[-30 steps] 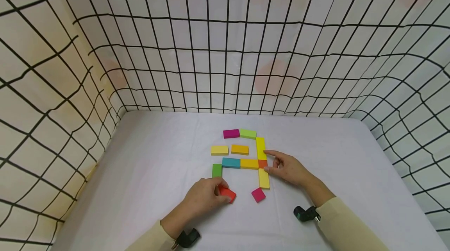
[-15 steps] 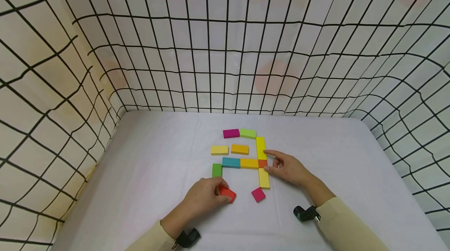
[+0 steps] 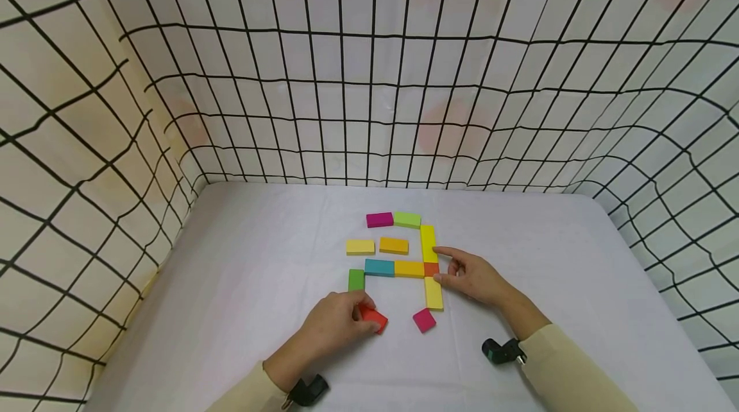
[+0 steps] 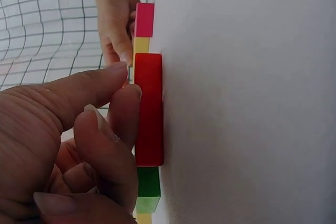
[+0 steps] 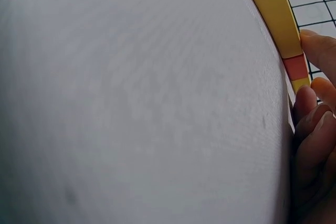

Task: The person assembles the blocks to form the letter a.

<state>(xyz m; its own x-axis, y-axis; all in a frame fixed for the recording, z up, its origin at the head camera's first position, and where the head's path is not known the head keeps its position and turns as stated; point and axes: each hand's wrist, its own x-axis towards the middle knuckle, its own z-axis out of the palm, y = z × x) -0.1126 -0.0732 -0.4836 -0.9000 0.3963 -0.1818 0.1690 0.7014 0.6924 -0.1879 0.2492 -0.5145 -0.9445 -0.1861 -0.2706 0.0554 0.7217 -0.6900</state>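
My left hand [image 3: 337,322] holds a flat red block [image 3: 374,318] lying askew on the cloth, thumb at its near corner and index finger at its far side. Just beyond that hand is a green block [image 3: 356,280]. My right hand [image 3: 475,276] rests at the right side of a column of blocks. Its index fingertip touches the upper yellow block [image 3: 428,242] and its thumb is against the small orange-red block [image 3: 431,269]; the other fingers are bent. Below them lies a pale yellow block [image 3: 433,293], with a pink square block [image 3: 424,320] turned askew near its end.
A blue block [image 3: 379,267] and an amber block [image 3: 409,269] form a row joining the column. Behind them lie a pale yellow block [image 3: 360,247], an orange one [image 3: 394,246], a magenta one [image 3: 379,220] and a lime one [image 3: 407,219]. Black wire mesh [image 3: 372,85] surrounds the white-covered table.
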